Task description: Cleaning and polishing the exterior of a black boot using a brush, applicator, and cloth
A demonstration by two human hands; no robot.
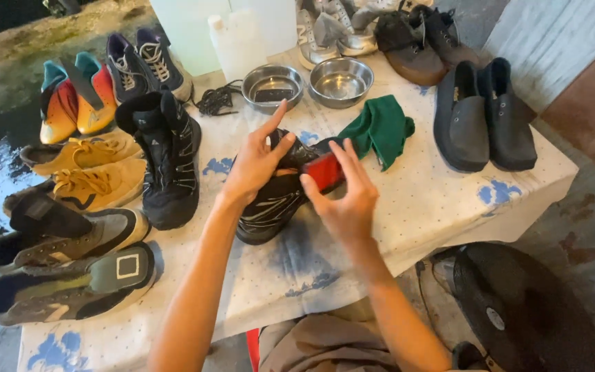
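Note:
A black shoe (273,207) with grey streaks lies on the cloth-covered table (435,207) in front of me. My left hand (255,164) grips its upper part, index finger raised. Against the shoe's heel end my right hand (346,196) holds a small red object (324,170); what it is I cannot tell. A second black shoe (168,155) of the same kind stands just left of them.
A green cloth (380,129) lies right of the hands. Two steel bowls (341,81) and black laces (216,98) sit behind. Several pairs of shoes line the table's left side and back; black slip-ons (483,114) rest at right. A black fan (525,310) stands below the table edge.

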